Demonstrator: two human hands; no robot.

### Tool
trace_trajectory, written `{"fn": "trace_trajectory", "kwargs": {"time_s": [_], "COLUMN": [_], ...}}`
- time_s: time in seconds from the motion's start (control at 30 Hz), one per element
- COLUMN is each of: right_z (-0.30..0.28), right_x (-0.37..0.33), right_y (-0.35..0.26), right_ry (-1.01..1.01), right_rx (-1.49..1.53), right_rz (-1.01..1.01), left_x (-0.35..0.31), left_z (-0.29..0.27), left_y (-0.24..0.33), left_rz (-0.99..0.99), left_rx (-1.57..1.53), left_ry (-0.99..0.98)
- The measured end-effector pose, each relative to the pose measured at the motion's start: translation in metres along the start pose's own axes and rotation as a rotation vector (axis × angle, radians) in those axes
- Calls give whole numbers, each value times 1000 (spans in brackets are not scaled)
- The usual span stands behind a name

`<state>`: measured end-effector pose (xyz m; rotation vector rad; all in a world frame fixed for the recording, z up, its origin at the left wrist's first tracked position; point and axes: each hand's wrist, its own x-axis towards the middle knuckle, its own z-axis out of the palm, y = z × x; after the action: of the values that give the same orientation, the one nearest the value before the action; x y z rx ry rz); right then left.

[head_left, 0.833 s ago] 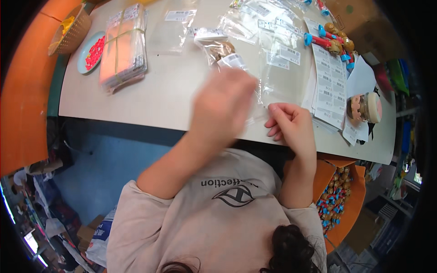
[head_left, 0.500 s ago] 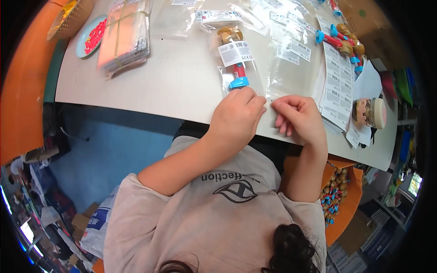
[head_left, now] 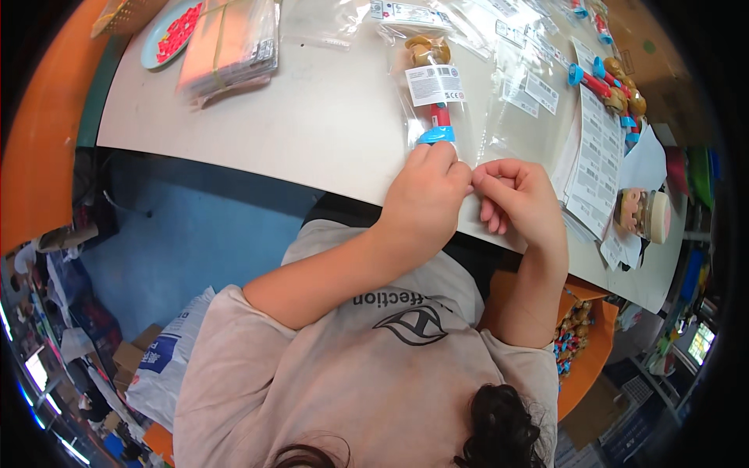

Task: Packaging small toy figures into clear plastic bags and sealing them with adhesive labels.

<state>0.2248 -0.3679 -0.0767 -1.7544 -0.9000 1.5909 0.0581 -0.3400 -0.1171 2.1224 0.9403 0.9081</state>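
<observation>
One white barcode label [head_left: 434, 84] (fine-printed) on a clear bag [head_left: 417, 119]

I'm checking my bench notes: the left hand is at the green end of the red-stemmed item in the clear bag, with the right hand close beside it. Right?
Not quite: the end of the red-stemmed item at the left hand is blue, as the head view shows. The clear bag and nearby right hand are correct.

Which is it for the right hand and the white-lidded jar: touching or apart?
Apart: the head view shows label sheets between the right hand and the white-lidded jar.
</observation>
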Motion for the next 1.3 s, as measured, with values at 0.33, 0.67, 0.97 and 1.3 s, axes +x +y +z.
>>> {"fn": "trace_trajectory", "kwargs": {"time_s": [0.33,0.67,0.97,1.3], "right_z": [3,11,11,16], "right_x": [-4,-5,-7,-3], "right_y": [6,8,8,11], "right_ry": [16,-11,-4,22], "right_rx": [177,484,548,482], "right_rz": [-178,-133,-168,-183], "left_x": [1,-1,4,11], "left_z": [-17,-14,-13,-22], "left_y": [4,-1,-3,-4], "left_rz": [129,237,351,362], "left_rx": [-43,112,108,54], "left_ry": [113,234,287,167]}}
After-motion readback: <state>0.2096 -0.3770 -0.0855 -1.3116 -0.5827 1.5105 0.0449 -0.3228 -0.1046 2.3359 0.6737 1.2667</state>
